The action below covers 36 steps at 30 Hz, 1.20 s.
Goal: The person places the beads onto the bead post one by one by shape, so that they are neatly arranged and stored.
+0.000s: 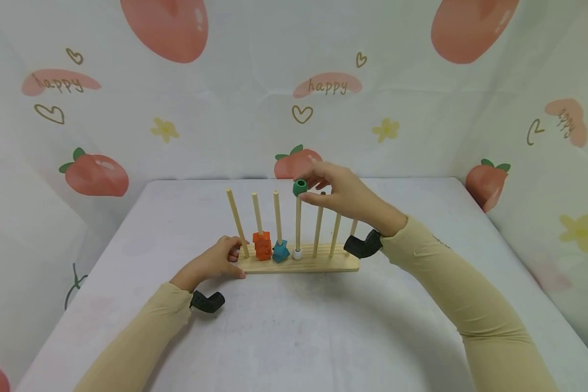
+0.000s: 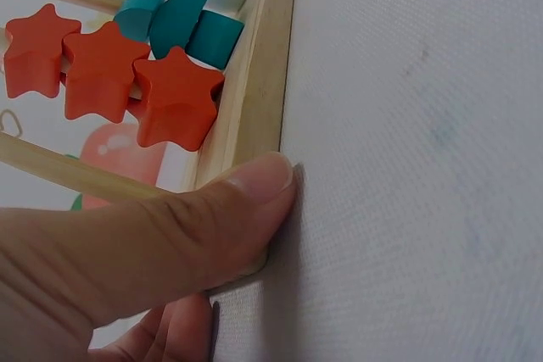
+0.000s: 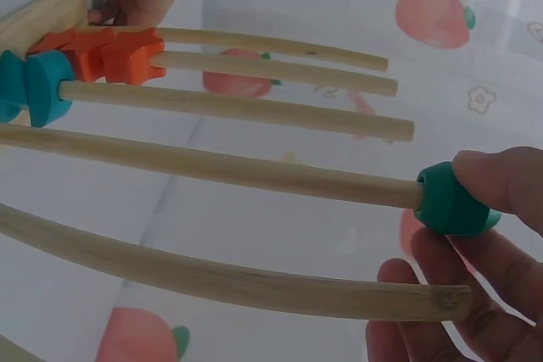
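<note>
On the white table stands a wooden peg board [image 1: 323, 265] with a row of upright pegs. My left hand [image 1: 210, 262] grips its left end, thumb [image 2: 229, 205] along the front edge and fingers behind. A green bead [image 1: 300, 188], with a hole through it, is pinched between thumb and fingers of my right hand [image 1: 345, 191]. In the right wrist view the tip of the fourth peg [image 3: 254, 174] meets the green bead's hole. Orange stars [image 1: 262, 246] are stacked on the second peg, blue pieces [image 1: 280, 251] on the third. At the fourth peg's foot sits a white bead [image 1: 298, 254].
Further pegs [image 1: 318, 228] rise to the right, partly behind my right hand and wrist. Black wrist devices [image 1: 363, 245] hang beneath both forearms. A patterned cloth backdrop [image 1: 255, 109] surrounds the table at the back and sides.
</note>
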Available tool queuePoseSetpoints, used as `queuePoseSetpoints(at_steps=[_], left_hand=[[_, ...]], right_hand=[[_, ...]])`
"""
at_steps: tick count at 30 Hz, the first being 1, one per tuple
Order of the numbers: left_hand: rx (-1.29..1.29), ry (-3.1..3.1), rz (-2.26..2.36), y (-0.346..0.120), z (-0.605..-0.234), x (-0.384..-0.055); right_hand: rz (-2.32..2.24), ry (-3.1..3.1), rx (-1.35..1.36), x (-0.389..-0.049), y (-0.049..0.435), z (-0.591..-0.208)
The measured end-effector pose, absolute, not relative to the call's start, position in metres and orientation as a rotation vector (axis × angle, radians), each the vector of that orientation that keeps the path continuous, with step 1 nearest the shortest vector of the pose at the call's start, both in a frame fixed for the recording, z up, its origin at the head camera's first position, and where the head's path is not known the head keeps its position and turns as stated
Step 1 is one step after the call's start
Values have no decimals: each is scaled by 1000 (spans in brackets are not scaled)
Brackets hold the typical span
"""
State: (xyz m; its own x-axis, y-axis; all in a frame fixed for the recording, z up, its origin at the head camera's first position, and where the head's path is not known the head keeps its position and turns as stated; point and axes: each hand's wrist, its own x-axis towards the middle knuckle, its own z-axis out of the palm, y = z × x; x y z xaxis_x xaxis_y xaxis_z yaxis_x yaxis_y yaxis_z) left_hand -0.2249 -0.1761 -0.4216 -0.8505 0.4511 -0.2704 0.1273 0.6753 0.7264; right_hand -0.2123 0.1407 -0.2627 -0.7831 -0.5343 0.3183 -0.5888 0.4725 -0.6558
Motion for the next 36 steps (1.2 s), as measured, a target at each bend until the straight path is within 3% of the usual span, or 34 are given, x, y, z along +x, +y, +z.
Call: queuePoseSetpoints(at_steps=[19, 36], left_hand=[[453, 2460, 1041, -176, -423, -226], [455, 2470, 1019, -174, -421, -225]], right_hand=[[1201, -2571, 1012, -207, 147, -259], [1457, -2308, 751, -192, 218, -264]])
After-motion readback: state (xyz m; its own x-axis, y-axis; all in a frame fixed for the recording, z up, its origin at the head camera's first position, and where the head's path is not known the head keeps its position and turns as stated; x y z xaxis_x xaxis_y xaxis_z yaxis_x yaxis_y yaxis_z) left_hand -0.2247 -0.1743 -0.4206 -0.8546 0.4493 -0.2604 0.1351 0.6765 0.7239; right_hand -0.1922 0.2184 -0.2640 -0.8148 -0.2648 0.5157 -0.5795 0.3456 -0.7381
